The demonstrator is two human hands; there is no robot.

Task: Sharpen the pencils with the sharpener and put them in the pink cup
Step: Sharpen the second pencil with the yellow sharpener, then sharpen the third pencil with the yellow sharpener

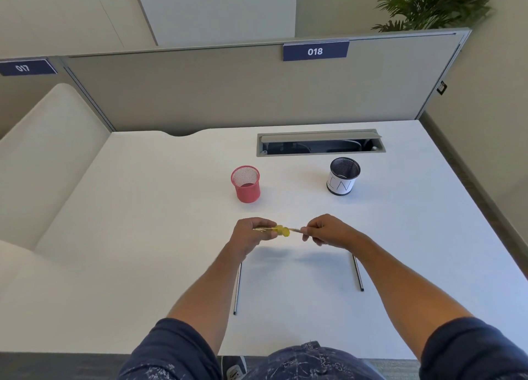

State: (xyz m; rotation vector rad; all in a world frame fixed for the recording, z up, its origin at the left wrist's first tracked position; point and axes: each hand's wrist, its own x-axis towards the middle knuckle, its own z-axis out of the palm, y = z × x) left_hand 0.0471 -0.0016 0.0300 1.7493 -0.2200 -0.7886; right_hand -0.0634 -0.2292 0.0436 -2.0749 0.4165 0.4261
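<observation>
from the head view, you are mid-sharpening: your left hand point(248, 234) has its fingers curled round a small yellow plastic sharpener point(282, 230), and your right hand point(328, 231) pinches the thin pencil point(296, 230) that runs into it, both held above the white desk top point(143, 236). a gold-looking sliver pokes out at 9 o'clock of the left fist; you cannot tell what it is. the pink mesh metal cup point(246, 184), at 12 o'clock from your hands, looks to hold no pencils, so by my reading nothing is delivered yet. two more slim dark pencils lie on the desk, one at 7 o'clock point(237, 288) under your left forearm, one at 5 o'clock point(358, 272) by your right; those look left to do. the black mesh cup with a white paper label point(341, 179) stands at 1 o'clock, apparently empty.

the desk has an open grey cable hatch point(320, 142) at the back, a grey partition panel point(228, 94) with a blue "018" sign point(315, 51), and a green potted plant point(428, 5) beyond.
</observation>
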